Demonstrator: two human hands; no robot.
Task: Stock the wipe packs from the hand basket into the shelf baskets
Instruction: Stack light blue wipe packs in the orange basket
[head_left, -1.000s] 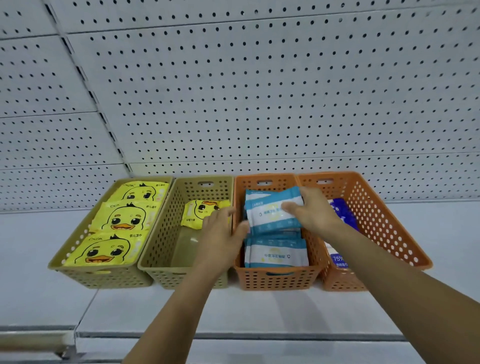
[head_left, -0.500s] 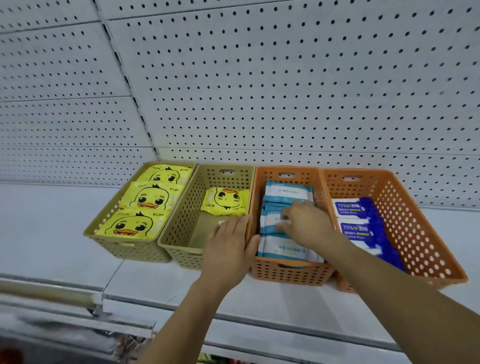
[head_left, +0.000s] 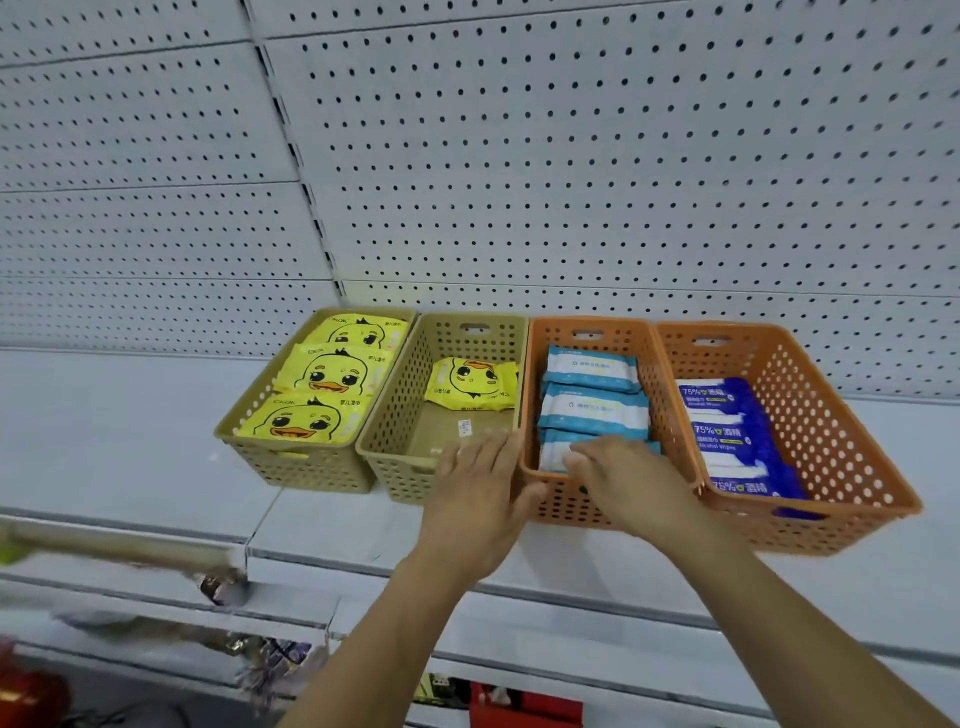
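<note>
Four baskets stand in a row on the white shelf. The left olive basket (head_left: 291, 467) holds three yellow duck wipe packs (head_left: 311, 371). One yellow duck pack (head_left: 472, 384) lies at the back of the second olive basket (head_left: 395, 415). Three light-blue wipe packs (head_left: 592, 410) lie in a row in the first orange basket (head_left: 571, 506). My right hand (head_left: 628, 483) reaches over this basket's front rim, fingertips resting on the front pack. My left hand (head_left: 478, 499), fingers straight, lies against the basket's front left corner. The hand basket is out of view.
The far-right orange basket (head_left: 841, 447) holds dark-blue alcohol wipe packs (head_left: 727, 431). A white pegboard wall (head_left: 571, 156) rises behind the baskets. Bare shelf surface (head_left: 104, 426) lies left of the row. Blurred goods (head_left: 270, 660) and a red object (head_left: 524, 709) show on levels below.
My right hand set the light-blue pack down in the first orange basket, let go and drew back to the front pack. My left hand slid back to the basket's front corner.
</note>
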